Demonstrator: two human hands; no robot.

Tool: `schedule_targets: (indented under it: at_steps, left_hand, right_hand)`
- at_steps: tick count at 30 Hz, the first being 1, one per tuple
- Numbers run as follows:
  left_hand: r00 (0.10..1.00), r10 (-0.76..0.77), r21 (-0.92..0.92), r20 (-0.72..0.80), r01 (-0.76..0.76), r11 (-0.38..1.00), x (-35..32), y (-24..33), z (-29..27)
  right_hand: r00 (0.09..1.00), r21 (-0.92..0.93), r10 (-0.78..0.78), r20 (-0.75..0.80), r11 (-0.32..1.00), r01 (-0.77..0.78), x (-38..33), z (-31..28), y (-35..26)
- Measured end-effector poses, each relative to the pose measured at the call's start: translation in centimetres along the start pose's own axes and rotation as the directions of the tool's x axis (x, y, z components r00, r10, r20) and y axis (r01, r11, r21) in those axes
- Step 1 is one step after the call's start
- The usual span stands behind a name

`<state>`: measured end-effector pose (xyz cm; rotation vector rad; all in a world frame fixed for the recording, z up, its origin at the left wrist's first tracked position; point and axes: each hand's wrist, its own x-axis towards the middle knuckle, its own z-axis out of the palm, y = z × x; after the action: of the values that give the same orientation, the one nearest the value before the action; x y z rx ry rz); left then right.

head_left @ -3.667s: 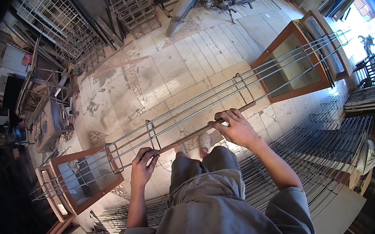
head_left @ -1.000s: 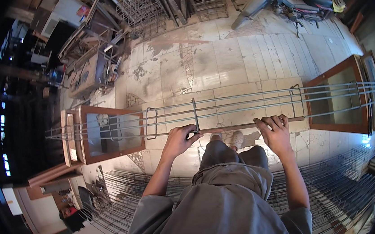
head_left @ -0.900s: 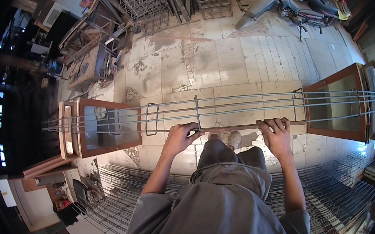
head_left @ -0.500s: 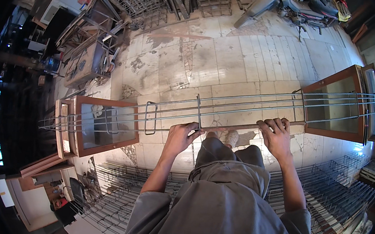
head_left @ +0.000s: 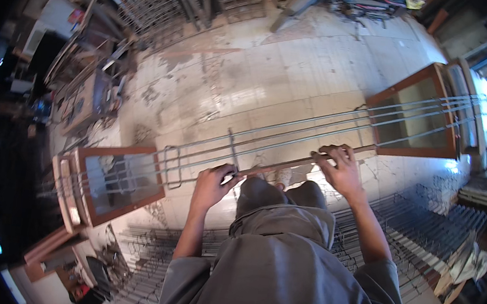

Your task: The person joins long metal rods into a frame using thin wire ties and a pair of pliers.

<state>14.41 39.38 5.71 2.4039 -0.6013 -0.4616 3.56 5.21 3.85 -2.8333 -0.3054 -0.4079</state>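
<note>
From my end I count 1 left grip [head_left: 211, 187] and 1 right grip [head_left: 341, 173], so 2 total. Long rods [head_left: 303, 139]: 4. Dark bar [head_left: 280, 165]: 1. Rectangular hoops [head_left: 232, 151]: at least 3, blur hides the rest. Glass-fronted cabinets [head_left: 413, 127]: 2. Motorbike [head_left: 360, 8]: 1, cut off. Pale cloth bundle [head_left: 470, 264]: 1. Stacked wire frames [head_left: 442, 221]: many, too overlapped for me to count.

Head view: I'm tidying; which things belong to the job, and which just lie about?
Apparently in use: long grey metal-rod cage; thin brown bar, at left hand and right hand; two brown-framed glass cabinets, beneath.

Seemingly lying about: stacked grey wire cages; crumpled whitish cloth.
</note>
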Motion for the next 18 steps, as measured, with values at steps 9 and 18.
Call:
schedule_targets:
  at_steps: [9,18]
  left_hand:
    - [1.0,-0.004,-0.026,0.03,0.004,1.0,-0.4,0.4,-0.4]
    - [1.0,-0.011,-0.041,-0.025,0.01,0.999,-0.7,2.3,0.2]
  right_hand:
    - [0.988,0.195,0.015,-0.156,0.981,0.016,1.7,-5.5,-1.2]
    - [-0.093,0.978,0.981,-0.169,0.155,-0.137,-9.2,-10.4,2.5]
